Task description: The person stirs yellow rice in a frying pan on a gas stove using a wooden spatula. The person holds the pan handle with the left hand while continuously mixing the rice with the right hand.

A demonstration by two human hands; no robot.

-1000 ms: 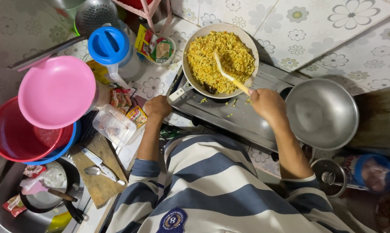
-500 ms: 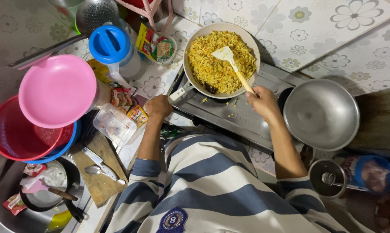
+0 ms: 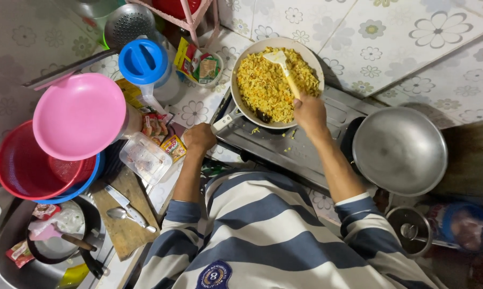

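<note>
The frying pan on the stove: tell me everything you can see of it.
The frying pan is round and shallow, with a pale lining and light rim, and looks like coated metal. It sits on the steel stove, left of a grey wok. It is nearly full of yellow fried noodles. Its handle points toward the person, gripped by the left hand. The right hand holds a pale spatula whose blade rests on the noodles.

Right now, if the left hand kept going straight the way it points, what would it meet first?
The left hand already grips the pan handle; straight on, it would probably meet the pan rim, though depth is unclear.
</note>
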